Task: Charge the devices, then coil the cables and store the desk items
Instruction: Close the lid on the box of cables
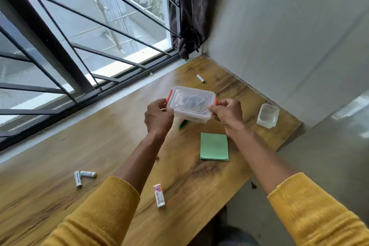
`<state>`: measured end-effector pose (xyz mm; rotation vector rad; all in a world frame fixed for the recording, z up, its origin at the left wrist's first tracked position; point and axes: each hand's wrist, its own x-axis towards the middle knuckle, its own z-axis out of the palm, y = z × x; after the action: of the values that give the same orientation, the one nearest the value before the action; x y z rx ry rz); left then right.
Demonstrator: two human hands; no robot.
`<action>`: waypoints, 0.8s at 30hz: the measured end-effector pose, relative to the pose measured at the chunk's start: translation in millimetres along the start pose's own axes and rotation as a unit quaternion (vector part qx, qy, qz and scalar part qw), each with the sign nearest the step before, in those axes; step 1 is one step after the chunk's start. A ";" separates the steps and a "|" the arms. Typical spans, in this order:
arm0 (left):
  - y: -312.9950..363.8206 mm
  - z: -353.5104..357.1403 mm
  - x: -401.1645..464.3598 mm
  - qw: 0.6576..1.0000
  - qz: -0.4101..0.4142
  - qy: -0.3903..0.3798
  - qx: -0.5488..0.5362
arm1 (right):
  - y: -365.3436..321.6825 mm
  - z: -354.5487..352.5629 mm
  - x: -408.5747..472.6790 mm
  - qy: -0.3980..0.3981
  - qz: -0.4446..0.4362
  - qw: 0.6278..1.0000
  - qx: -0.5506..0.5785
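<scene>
A clear plastic box (192, 104) with orange side clips is held above the wooden desk (119, 146), lid on, with dark coiled cables showing dimly inside. My left hand (158, 116) grips its left end at the orange clip. My right hand (227, 113) grips the right end, fingers over the other clip. A green marker (182, 124) lies on the desk, partly hidden under the box. A green sticky-note pad (214, 146) lies just in front of the box.
Two batteries (82, 176) lie at the near left, and another battery (200, 78) sits near the window. An eraser packet (159, 195) lies at the near middle. A small clear container (268, 115) stands at the desk's right edge by the wall.
</scene>
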<state>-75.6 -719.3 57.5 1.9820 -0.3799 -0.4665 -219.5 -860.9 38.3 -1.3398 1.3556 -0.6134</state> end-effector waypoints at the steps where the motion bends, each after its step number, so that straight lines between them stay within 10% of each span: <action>1: 4.2 12.3 3.1 1.000 0.001 -0.005 -0.002 | 0.8 -7.5 9.0 0.010 0.003 1.000 -0.002; 24: 76.3 230.1 87.3 0.992 0.023 -0.115 0.055 | -4.7 -104.9 178.3 0.010 0.009 0.995 -0.097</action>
<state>-114.3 -971.1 19.2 2.0270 -0.6063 -0.6603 -274.1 -1059.1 14.6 -1.4783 1.4712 -0.4946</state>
